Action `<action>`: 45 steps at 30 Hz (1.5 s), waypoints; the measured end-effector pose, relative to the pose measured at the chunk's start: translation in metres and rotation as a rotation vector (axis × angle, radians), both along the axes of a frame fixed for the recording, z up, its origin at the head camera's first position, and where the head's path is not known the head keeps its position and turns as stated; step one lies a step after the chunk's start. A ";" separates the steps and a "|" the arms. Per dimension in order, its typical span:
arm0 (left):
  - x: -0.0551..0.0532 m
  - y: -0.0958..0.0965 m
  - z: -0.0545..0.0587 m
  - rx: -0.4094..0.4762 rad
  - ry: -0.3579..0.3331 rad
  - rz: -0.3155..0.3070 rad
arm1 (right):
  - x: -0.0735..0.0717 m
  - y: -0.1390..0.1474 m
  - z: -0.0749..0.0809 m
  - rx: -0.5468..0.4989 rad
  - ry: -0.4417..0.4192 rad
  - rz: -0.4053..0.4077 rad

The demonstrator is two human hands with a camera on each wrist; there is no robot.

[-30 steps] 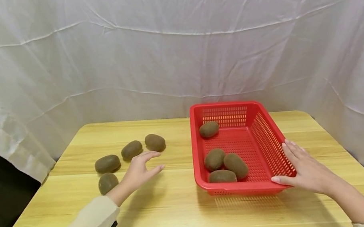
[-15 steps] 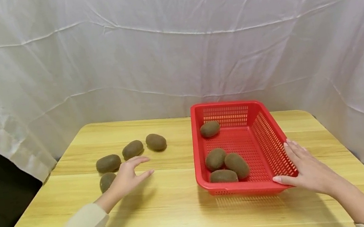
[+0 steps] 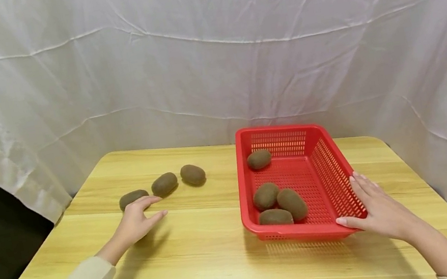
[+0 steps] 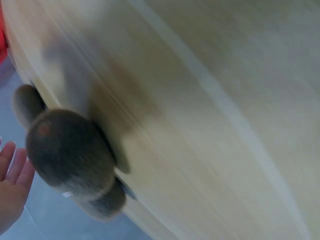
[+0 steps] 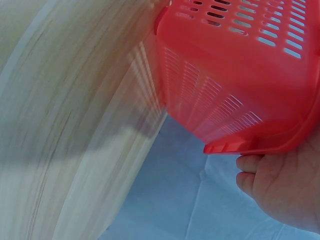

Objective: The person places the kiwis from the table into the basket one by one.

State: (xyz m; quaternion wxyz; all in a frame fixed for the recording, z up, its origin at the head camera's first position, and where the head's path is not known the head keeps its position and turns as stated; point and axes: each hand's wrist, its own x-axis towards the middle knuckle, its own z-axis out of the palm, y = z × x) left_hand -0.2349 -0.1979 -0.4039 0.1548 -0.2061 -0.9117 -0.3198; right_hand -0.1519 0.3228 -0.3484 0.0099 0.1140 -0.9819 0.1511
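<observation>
My left hand (image 3: pixel 136 219), fingers loosely extended and thumb apart, is over the left group of kiwis. A kiwi (image 3: pixel 130 198) shows just past its fingers, partly covered; another is hidden behind the hand in the head view. In the left wrist view a large brown fuzzy kiwi (image 4: pixel 70 150) lies close beside the fingers (image 4: pixel 20 167). Two more kiwis, one (image 3: pixel 164 184) and another (image 3: pixel 193 175), lie farther right. My right hand (image 3: pixel 379 209) holds the near right corner of a red plastic basket (image 3: pixel 298 232), thumb over the near rim, fingers along the right side.
Inside the basket, several kiwis lie toward the left: one kiwi (image 3: pixel 259 159) at the back, the others, such as this kiwi (image 3: pixel 292 204), clustered in front. A wooden table (image 3: pixel 202 273) carries everything, with a pale curtain (image 3: pixel 210 62) behind it.
My left hand has moved left and slightly toward me, now covering the front left kiwi. My right hand stays at the basket corner, and the basket keeps its place.
</observation>
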 end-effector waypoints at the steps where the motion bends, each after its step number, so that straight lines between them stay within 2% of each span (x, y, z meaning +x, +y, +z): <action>1: 0.000 -0.003 0.000 0.002 -0.005 0.006 | 0.000 0.000 0.000 -0.001 -0.002 0.000; 12: 0.001 -0.025 0.003 -0.009 -0.062 0.033 | 0.000 -0.001 0.000 0.001 0.003 -0.002; 23: -0.002 -0.045 0.000 -0.033 -0.127 0.066 | 0.000 -0.001 0.002 -0.005 0.001 0.001; 32: -0.001 -0.052 -0.002 -0.065 -0.145 0.098 | 0.001 0.000 0.000 -0.003 0.006 0.007; 41: 0.002 -0.060 -0.006 -0.025 -0.143 0.109 | 0.001 0.000 0.000 -0.003 0.004 0.007; 45: 0.005 -0.064 -0.006 -0.027 -0.166 0.123 | 0.001 -0.001 0.001 -0.010 -0.001 0.006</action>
